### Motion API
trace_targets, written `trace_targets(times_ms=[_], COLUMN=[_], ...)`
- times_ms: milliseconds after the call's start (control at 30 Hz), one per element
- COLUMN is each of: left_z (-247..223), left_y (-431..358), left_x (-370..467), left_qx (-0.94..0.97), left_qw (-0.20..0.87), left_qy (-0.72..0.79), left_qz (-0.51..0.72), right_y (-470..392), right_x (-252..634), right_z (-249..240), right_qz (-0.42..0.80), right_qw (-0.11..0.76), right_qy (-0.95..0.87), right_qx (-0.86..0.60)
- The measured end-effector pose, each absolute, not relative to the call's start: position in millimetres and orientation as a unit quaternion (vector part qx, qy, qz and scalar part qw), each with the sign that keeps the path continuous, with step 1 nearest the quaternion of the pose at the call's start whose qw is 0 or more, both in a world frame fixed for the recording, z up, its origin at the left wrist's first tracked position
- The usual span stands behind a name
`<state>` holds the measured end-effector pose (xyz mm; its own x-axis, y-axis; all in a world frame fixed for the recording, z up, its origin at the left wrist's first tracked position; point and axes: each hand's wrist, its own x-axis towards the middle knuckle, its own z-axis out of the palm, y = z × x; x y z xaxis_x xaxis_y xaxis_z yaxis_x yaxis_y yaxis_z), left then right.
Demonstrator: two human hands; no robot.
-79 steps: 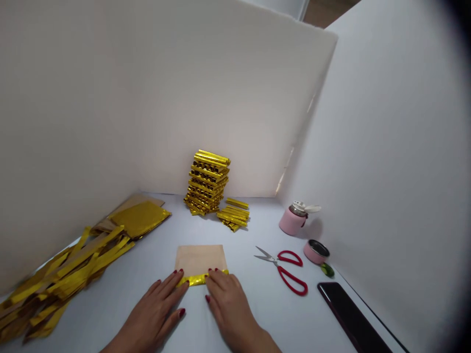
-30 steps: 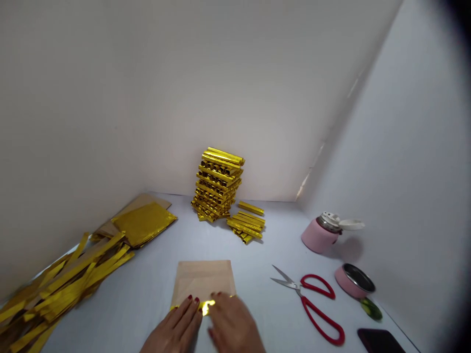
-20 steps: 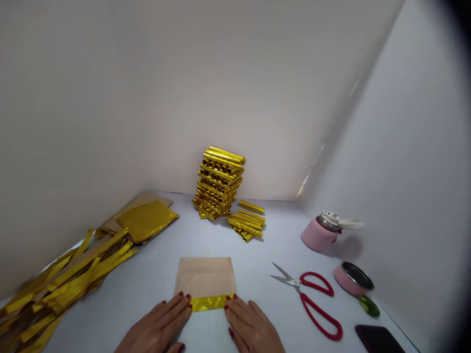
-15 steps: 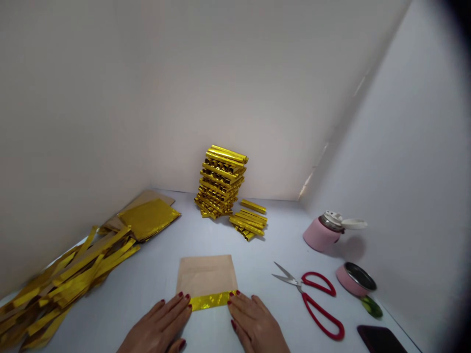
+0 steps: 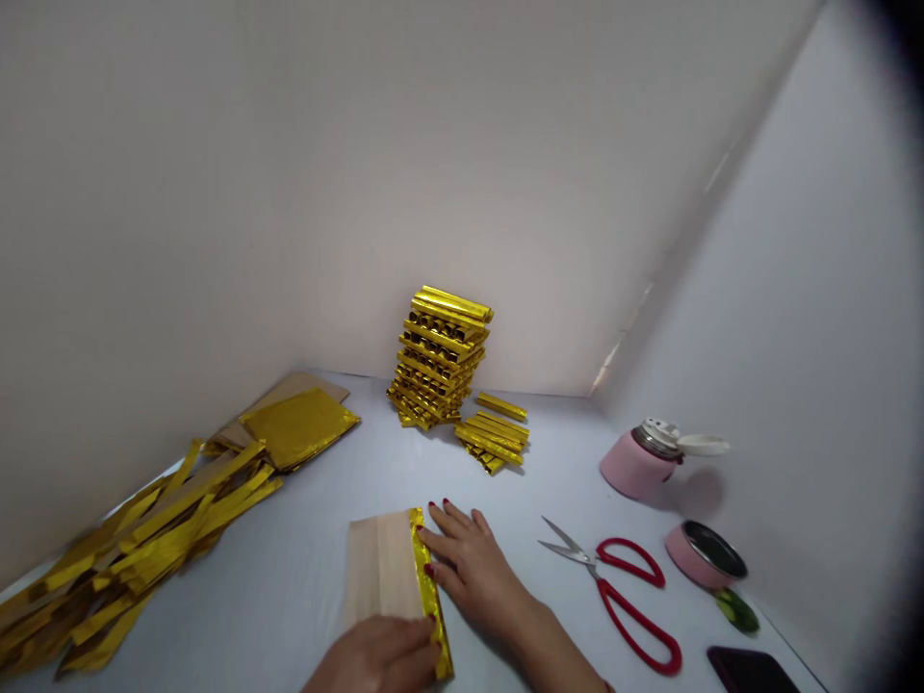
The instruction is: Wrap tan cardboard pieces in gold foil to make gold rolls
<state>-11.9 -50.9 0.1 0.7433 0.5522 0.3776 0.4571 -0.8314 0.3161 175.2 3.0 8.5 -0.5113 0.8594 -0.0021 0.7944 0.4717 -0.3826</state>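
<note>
- You've turned the sheet (image 5: 386, 568) since a moment ago: its gold fold (image 5: 431, 592) ran across the near edge, and now it runs away from you down the right side.
- Your left hand (image 5: 382, 659) lies flat on the near end, fingers spread, gripping nothing.
- Your right hand (image 5: 469, 568) rests open beside the fold, fingertips touching it.
- Your hands sit close, the fold between them.
- Sheet's flat on the table (image 5: 289, 568), right in front of you.
- Gold stack (image 5: 440, 356) stands at the back wall, scissors (image 5: 613, 587) to your right, strips (image 5: 137, 549) piled left.
</note>
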Motion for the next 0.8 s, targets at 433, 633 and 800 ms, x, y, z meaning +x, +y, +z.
trace_targets(times_ms=[433,633,800], left_z=[-29,-25,-30], left_y=[-9,-32,-33], left_x=[-22,-18,-30], left_qx=[0.883,0.868,0.898], left_qw=[-0.056,-0.084,-0.162], left_qy=[0.453,0.477,0.373], left_qz=[0.104,0.109,0.168], right_y=[-28,-40,-35], right_x=[178,195,198], right_z=[-12,-42,-24], right_qz=[0.073,-0.063,-0.029], right_qw=[0.186,0.202,0.182], right_qy=[-0.834,-0.873,-0.874], right_qx=[-0.514,-0.440,-0.449])
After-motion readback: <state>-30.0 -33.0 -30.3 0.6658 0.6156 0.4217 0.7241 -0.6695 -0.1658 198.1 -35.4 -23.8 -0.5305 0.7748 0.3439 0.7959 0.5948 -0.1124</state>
